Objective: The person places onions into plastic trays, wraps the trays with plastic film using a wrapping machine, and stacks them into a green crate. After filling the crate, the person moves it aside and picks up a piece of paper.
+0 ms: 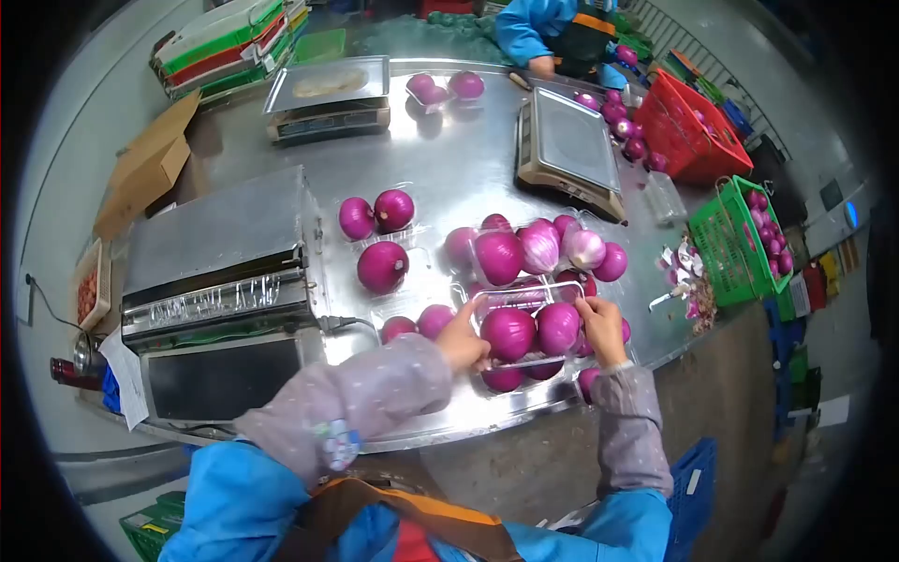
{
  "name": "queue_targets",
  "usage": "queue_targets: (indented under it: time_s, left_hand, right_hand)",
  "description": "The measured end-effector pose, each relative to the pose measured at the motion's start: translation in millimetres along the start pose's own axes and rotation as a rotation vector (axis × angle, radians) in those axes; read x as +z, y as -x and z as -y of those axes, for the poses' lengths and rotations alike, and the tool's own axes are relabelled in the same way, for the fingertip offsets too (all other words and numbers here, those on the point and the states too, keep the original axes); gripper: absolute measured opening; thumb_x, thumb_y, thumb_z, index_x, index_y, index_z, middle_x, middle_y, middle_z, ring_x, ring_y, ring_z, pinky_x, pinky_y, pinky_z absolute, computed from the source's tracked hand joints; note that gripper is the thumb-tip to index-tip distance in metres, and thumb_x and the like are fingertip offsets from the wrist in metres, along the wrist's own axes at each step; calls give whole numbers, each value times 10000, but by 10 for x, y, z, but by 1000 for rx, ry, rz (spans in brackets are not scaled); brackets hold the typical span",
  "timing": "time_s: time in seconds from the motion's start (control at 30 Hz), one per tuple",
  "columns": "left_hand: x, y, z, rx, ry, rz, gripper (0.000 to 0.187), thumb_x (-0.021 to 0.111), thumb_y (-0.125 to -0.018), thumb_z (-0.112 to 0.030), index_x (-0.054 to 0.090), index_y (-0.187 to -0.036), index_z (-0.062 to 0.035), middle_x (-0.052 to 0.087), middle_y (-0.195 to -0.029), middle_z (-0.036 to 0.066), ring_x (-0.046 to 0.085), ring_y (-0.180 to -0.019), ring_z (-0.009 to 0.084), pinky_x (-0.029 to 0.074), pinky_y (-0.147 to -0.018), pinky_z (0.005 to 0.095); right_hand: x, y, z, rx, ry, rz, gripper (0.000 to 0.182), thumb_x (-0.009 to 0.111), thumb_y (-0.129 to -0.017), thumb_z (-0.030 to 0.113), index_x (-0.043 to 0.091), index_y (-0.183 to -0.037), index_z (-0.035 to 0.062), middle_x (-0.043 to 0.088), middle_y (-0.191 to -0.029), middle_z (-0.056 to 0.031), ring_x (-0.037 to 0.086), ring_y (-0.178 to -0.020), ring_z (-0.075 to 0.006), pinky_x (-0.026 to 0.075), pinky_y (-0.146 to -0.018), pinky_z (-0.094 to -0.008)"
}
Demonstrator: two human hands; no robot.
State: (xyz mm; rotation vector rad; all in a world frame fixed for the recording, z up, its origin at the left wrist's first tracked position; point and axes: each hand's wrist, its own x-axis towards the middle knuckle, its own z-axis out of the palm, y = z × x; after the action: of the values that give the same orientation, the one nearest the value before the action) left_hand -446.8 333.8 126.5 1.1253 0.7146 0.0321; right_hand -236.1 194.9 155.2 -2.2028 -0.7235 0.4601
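A clear plastic tray (532,362) with two large red onions (509,334) in it is held between my two hands, above other onions at the table's front edge. My left hand (463,341) grips the tray's left side, and my right hand (603,328) pinches its upper right edge. Just beyond the tray, more red onions (499,257) sit close together, some in clear trays. To the left, another clear tray holds a group of three onions (383,267). Several onions show partly below the held tray.
A wrapping machine (220,248) stands on the left of the metal table (449,169). Two scales (571,140) stand farther back. At the right are a red crate (691,126), a green basket (726,248) of onions and loose peelings (695,286). A co-worker's blue sleeve (524,33) shows across the table.
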Motion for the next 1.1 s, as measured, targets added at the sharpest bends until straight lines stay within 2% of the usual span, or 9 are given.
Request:
queue_targets:
  time_s: [0.2, 0.27, 0.47, 0.7, 0.87, 0.93, 1.0, 1.03, 1.1]
  left_hand:
    - [-1035, 983, -643, -4, 105, -63, 777, 481, -686, 101, 214, -1368, -158, 571, -760, 127, 603, -552, 216, 517, -481, 295]
    - [-1583, 1261, -846, 28, -65, -201, 752, 468, -692, 100, 228, -1361, -147, 563, -755, 131, 603, -540, 222, 517, -459, 293]
    - [-3478, 1966, -1330, -19, -165, -489, 667, 484, -677, 71, 349, -1281, -179, 555, -738, 123, 610, -533, 230, 500, -405, 264]
    - [-4839, 1942, -993, -54, -204, -576, 660, 505, -680, 69, 390, -1285, -169, 564, -682, 128, 606, -489, 241, 483, -372, 281]
    - [-4871, 2163, -951, -124, -91, -339, 558, 493, -734, 15, 411, -1276, -86, 577, -706, 109, 625, -615, 197, 507, -487, 252]
    - [-4914, 2555, -844, -33, -328, -384, 515, 481, -715, 21, 506, -1211, -119, 580, -704, 88, 615, -673, 221, 511, -570, 288]
    - [-5006, 3163, -657, 576, -1265, -426, 497, 539, -683, 11, 574, -1143, -174, 544, -694, 47, 563, -686, 220, 468, -631, 336]
    - [-4908, 3274, -649, 566, -1255, -423, 497, 539, -683, 11, 574, -1143, -174, 544, -694, 47, 563, -686, 220, 468, -631, 336]
    - [-4743, 3430, -578, 541, -1755, -475, 479, 586, -666, -55, 588, -1112, -229, 508, -706, 20, 517, -740, 198, 398, -694, 336]
  right_hand:
    - [400, 230, 1330, -132, -126, 317, 232, 571, -840, 151, 597, -710, -39, 480, -535, 25, 419, -453, -43, 311, -403, -237]
    - [850, 186, 1792, -305, -133, 350, 230, 564, -839, 144, 602, -731, -56, 513, -558, 8, 449, -475, -55, 350, -427, -239]
    - [2645, -10, 3130, -262, -326, 575, 252, 553, -832, 162, 623, -823, -81, 578, -628, -80, 521, -467, -136, 417, -433, -257]
    - [4002, -97, 3572, -286, -160, 506, 232, 570, -803, 144, 635, -762, -75, 573, -531, -94, 555, -434, -177, 429, -408, -297]
    - [3593, -25, 3631, -222, -78, 694, 203, 571, -802, 140, 646, -813, -49, 625, -709, -108, 609, -589, -187, 484, -504, -299]
    - [3002, 148, 3708, -575, 259, 665, 164, 591, -763, 119, 655, -860, 3, 637, -775, -92, 620, -684, -209, 503, -596, -307]
    - [2504, 269, 3550, -1049, 461, 665, 190, 590, -719, 58, 652, -898, 48, 607, -769, -98, 600, -711, -243, 493, -634, -330]
    - [2383, 333, 3419, -1271, 425, 672, 229, 570, -709, 7, 646, -918, 60, 574, -744, -115, 580, -692, -267, 478, -622, -345]
    - [2456, 598, 3251, -1152, 519, 619, 279, 555, -685, -31, 647, -927, 75, 569, -803, -100, 576, -750, -268, 479, -645, -345]
